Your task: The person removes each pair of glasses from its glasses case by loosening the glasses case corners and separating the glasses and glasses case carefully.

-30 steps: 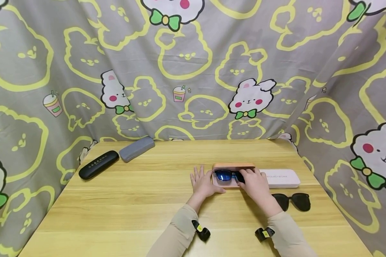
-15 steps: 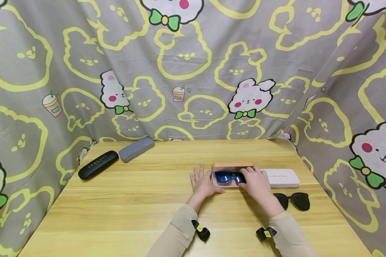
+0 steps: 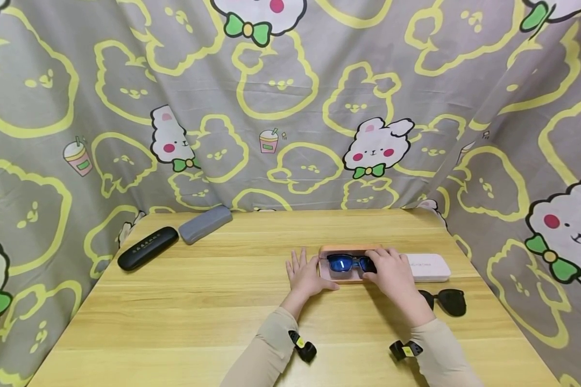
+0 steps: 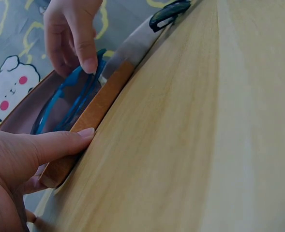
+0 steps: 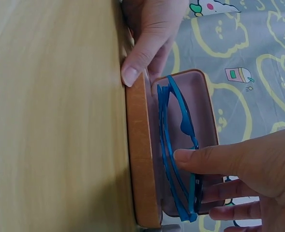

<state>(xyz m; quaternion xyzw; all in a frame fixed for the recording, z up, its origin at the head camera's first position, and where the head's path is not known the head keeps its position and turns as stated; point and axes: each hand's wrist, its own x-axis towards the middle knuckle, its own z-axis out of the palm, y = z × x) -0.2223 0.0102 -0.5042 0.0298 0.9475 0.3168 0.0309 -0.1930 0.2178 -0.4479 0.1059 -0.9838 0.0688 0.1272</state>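
An orange-edged glasses case [image 3: 325, 277] with a pale lining lies with its lid up on the wooden table. My left hand [image 3: 304, 277] holds its left end, thumb along the front wall [image 4: 101, 104] and other fingers spread at the end. Blue-lensed sunglasses [image 3: 340, 263] are at the case's opening, their blue temples [image 5: 167, 140] folded. My right hand [image 3: 392, 271] pinches them at the right end between thumb and fingers, covering part of the right lens. In the right wrist view, the sunglasses are tilted in front of the pink-lined lid [image 5: 200, 96].
A white glasses case [image 3: 433, 267] lies just right of the orange one. Dark sunglasses [image 3: 451, 302] are by my right forearm, which hides part of them. At the far left lie a black case [image 3: 148, 249] and a grey case [image 3: 205, 224]. A patterned curtain [image 3: 271, 177] borders the table.
My right hand has shifted slightly right, and the blue-lensed sunglasses have moved a little right with it, their frame higher against the lid. The left hand has stayed in place.
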